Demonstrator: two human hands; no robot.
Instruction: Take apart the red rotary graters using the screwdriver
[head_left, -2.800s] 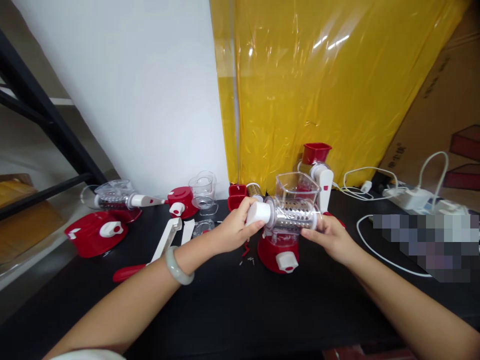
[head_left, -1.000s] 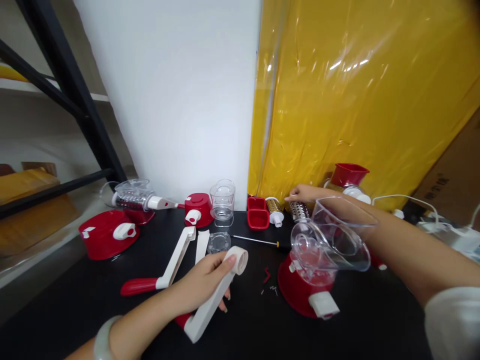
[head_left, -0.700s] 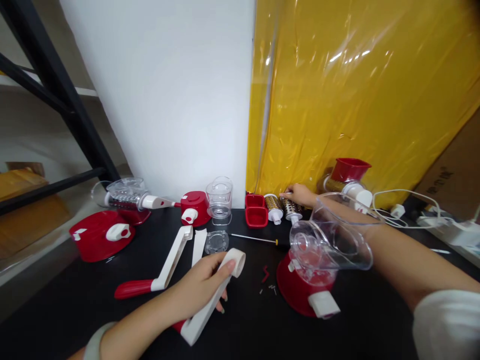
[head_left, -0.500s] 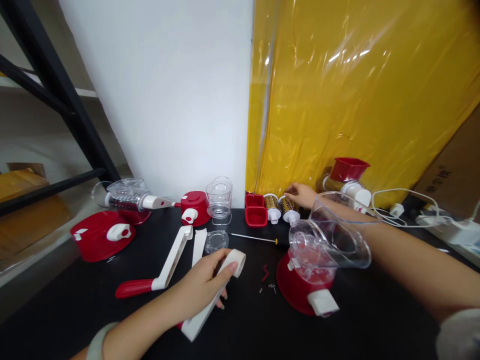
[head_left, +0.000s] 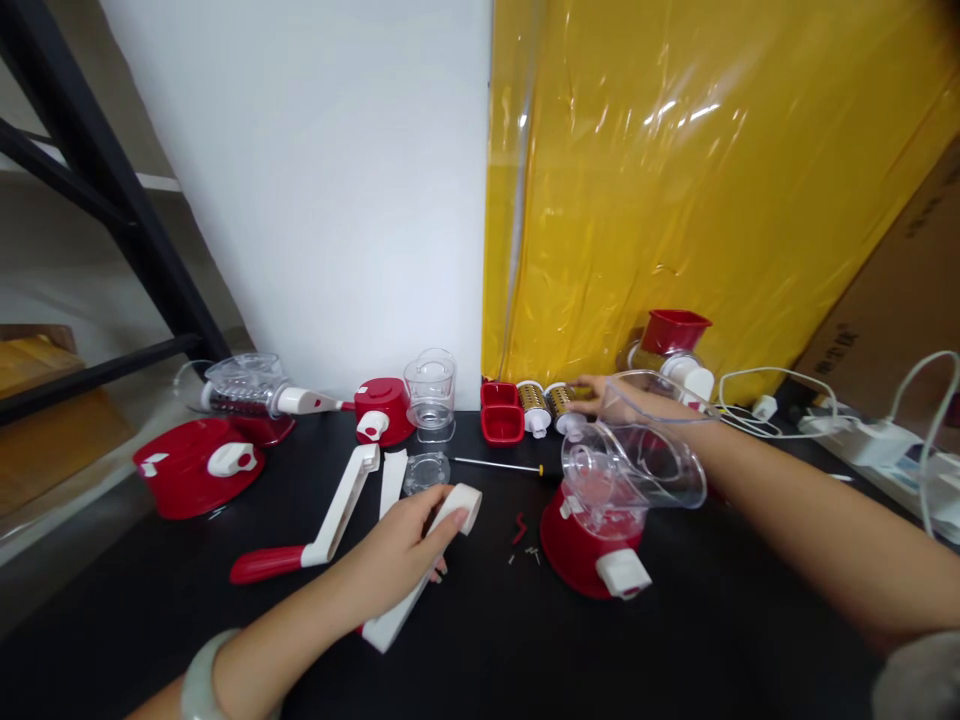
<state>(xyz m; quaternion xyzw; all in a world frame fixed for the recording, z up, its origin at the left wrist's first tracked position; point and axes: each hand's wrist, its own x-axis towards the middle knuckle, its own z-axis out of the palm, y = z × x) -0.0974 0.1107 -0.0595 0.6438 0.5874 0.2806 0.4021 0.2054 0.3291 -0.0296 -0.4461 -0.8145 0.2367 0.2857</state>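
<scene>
My left hand [head_left: 401,548] is closed round a white crank handle [head_left: 390,622], whose round end [head_left: 465,503] sticks out past my fingers; the handle lies low over the black table [head_left: 675,650]. My right hand [head_left: 600,393] reaches to the back of the table. Its fingers are stretched out against a metal grater drum [head_left: 559,401] that stands there beside a second drum [head_left: 533,404]. My forearm passes behind the clear hopper [head_left: 637,470] of a grater with a red base [head_left: 574,548] and a white knob [head_left: 621,574]. No drum is in the hopper.
Left of my hand lie another crank with a red grip [head_left: 300,550], a clear disc [head_left: 425,472] and a screwdriver [head_left: 495,463]. Red bases [head_left: 191,465], a clear cup [head_left: 431,392], a red box [head_left: 501,425] and a whole grater [head_left: 671,345] line the back. Cables and a power strip [head_left: 870,440] are at right.
Earlier both hands held the drum in the grater. The drum has come out and now stands at the back by the other drum. My left hand has lowered the crank toward the table.
</scene>
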